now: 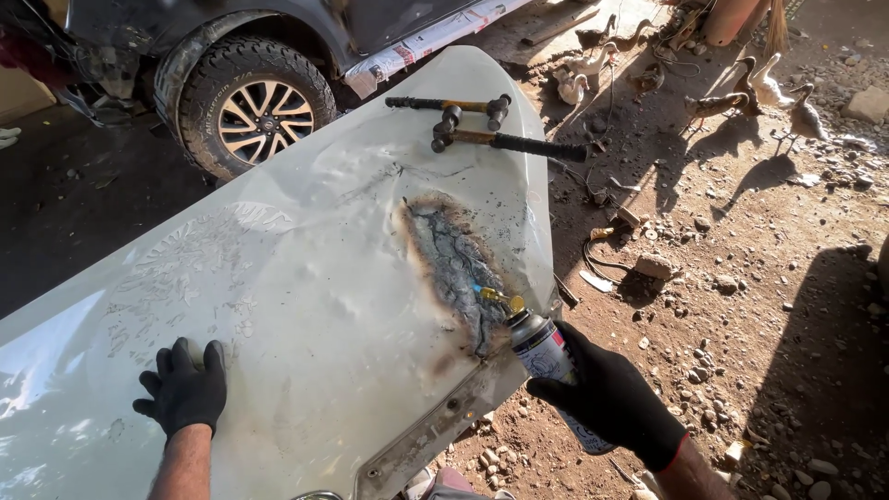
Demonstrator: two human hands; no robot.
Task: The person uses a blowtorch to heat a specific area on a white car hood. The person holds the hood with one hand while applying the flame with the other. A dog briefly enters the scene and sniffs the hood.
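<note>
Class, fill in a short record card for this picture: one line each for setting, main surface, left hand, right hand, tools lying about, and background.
Setting: outdoors, dirt ground with stones, strong sun
Main surface: white car body panel with a scorched, blistered patch
Left hand: left hand in a black glove, pressed flat on the panel
Right hand: right hand in a black glove, gripping a gas torch canister, nozzle aimed at the patch
Tools: two hammers lying on the panel's far end
Background: dark vehicle's wheel; ducks on the ground
</note>
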